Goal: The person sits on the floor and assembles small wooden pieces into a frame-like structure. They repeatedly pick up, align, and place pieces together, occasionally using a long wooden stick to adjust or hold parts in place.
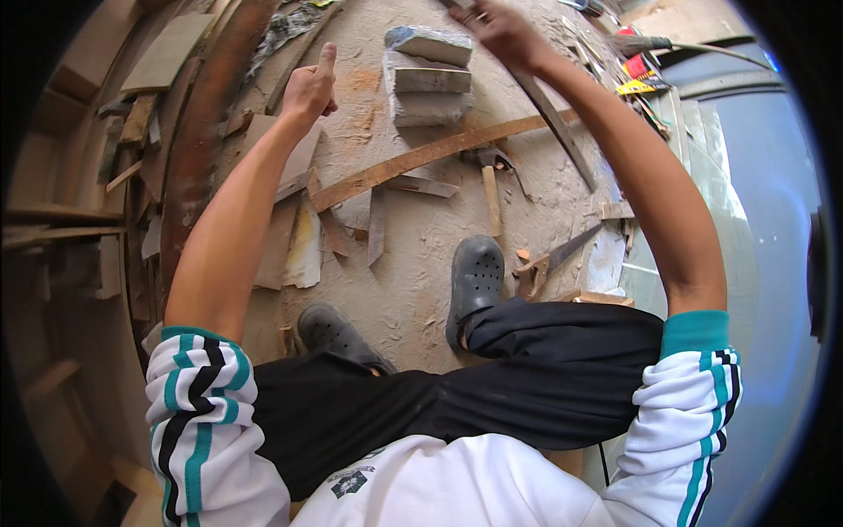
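Floor [413, 307] — strip [551, 117] in right fingers [474, 17]

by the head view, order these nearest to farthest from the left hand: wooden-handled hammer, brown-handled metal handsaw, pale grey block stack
From the left hand:
1. Pale grey block stack: to its right
2. Wooden-handled hammer: lower right, above the right dark grey clog
3. Brown-handled metal handsaw: farther lower right, beside that clog
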### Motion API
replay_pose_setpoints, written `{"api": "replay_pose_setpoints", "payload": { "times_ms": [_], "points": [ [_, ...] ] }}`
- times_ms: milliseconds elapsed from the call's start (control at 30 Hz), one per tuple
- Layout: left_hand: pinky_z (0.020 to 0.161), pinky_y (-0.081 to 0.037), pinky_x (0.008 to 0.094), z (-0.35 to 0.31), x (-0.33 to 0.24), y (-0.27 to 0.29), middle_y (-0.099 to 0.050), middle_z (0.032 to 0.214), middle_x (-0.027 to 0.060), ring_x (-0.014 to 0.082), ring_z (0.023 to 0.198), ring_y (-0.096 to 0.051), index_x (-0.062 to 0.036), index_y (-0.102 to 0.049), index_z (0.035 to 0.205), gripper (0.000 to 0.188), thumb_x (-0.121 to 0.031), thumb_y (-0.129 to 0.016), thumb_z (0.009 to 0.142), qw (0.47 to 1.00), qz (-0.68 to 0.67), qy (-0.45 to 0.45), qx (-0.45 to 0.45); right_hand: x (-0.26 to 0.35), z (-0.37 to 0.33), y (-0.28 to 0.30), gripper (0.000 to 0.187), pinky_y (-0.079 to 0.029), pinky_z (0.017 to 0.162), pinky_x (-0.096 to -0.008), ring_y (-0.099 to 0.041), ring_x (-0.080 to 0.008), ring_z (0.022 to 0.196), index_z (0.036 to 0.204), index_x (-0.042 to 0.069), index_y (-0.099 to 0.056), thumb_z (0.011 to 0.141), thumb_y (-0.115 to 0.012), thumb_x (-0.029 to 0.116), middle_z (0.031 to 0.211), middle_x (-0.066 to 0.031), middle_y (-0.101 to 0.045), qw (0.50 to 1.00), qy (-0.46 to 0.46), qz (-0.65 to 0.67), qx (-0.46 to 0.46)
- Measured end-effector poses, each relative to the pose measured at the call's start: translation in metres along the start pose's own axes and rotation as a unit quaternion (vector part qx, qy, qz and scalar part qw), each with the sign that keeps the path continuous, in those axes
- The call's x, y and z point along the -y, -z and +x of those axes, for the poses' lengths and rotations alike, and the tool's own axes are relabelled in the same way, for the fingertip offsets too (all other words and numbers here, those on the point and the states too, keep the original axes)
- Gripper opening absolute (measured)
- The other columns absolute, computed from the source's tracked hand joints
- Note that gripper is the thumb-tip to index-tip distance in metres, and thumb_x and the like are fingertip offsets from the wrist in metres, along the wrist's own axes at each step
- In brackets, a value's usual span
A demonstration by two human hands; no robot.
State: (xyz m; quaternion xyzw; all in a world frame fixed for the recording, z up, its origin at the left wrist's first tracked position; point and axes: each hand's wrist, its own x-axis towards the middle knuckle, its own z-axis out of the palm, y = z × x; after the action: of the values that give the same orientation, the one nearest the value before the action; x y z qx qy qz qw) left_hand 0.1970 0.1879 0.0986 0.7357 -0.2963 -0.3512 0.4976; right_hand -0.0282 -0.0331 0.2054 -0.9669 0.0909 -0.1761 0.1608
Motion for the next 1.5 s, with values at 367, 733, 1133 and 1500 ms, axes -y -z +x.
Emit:
{"api": "replay_pose_setpoints", "payload": {
  "times_ms": [367, 733, 1133, 1500],
  "points": [
    [0.085, -0.059, 0.0297, -0.088, 0.058, 0.011, -0.070, 0.104, 0.0079, 0.0161, 0.092, -0.068, -0.0008, -0.068, 0.115, 0.031, -0.024, -0.073, 0.095, 0.970, -0.220, 0.077, 0.065, 0.086, 0.008, -0.164, 0.021, -0.057, 0.068, -0.0471, -0.071, -0.0349, 0.086, 0.105, 0.006, -0.061, 0.102, -0.056, 0.026, 0.093, -0.0166, -0.069, 0.956, 0.152, 0.042, 0.249],
    [0.077, -0.060, 0.0276, -0.160, 0.152, -0.012, -0.072, 0.098, 0.0055, 0.0144, 0.088, -0.070, -0.0041, -0.062, 0.110, 0.027, -0.013, -0.078, 0.090, 0.916, -0.315, 0.157, -0.191, 0.032, -0.055, -0.191, 0.043, -0.054, 0.085, -0.0466, -0.066, -0.0371, 0.106, 0.123, 0.006, -0.055, 0.091, -0.070, 0.031, 0.113, -0.0180, -0.066, 0.935, 0.124, 0.027, 0.332],
    [0.077, -0.054, 0.0283, -0.166, 0.183, -0.049, -0.075, 0.093, 0.0071, 0.0135, 0.086, -0.068, -0.0011, -0.075, 0.112, 0.026, -0.016, -0.071, 0.091, 0.911, -0.130, 0.161, -0.356, -0.032, -0.125, -0.200, 0.042, -0.052, 0.083, -0.0450, -0.062, -0.0350, 0.102, 0.128, 0.009, -0.059, 0.090, -0.071, 0.022, 0.109, -0.0148, -0.059, 0.959, 0.103, 0.036, 0.260],
    [0.084, -0.055, 0.0371, -0.150, 0.181, -0.065, -0.077, 0.095, 0.0158, 0.0284, 0.091, -0.074, -0.0036, -0.077, 0.104, 0.032, -0.029, -0.070, 0.086, 0.913, 0.011, 0.168, -0.371, -0.016, -0.127, -0.201, 0.044, -0.050, 0.081, -0.0408, -0.059, -0.0291, 0.102, 0.130, 0.007, -0.061, 0.089, -0.069, 0.020, 0.107, -0.0106, -0.059, 0.967, 0.127, -0.044, 0.215]
  ]
}}
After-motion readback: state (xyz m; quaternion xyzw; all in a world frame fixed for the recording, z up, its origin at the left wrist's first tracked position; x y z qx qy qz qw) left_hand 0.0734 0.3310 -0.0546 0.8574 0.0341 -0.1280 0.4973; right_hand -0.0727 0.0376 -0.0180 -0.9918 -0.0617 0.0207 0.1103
